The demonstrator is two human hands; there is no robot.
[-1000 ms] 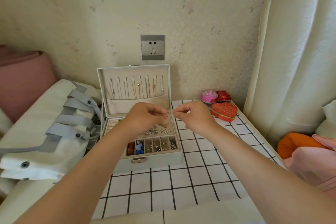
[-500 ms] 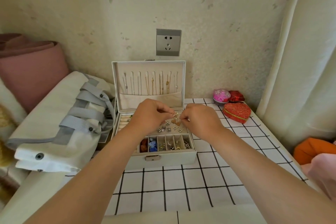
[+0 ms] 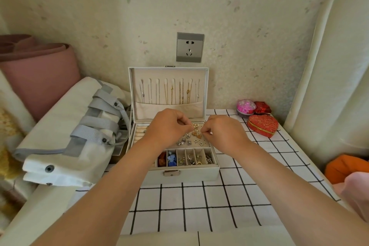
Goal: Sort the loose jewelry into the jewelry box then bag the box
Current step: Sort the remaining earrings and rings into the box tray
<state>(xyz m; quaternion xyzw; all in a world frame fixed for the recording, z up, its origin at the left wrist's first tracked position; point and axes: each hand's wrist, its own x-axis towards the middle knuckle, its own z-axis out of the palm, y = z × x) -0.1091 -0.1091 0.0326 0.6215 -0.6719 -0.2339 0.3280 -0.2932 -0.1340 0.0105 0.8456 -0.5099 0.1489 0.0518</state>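
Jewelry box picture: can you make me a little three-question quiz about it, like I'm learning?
1. True or false: the white rectangular jewelry box has its lid shut.
2. Which thing sits to the right of the box? A) red heart-shaped tin B) white bag with grey straps C) pink rolled mat
3. Fill in: the thin chain necklaces hang inside the box's ____.

Key: 1 false, it stands open; 2 A; 3 lid.

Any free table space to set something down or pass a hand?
Free: cloth in front of the box, down to the near edge; strip right of the box, nearer than the heart tin. Crowded: back right corner (pink ball, red case); bag crowds the box's left; left hand and right hand pinch a gold piece over its tray.
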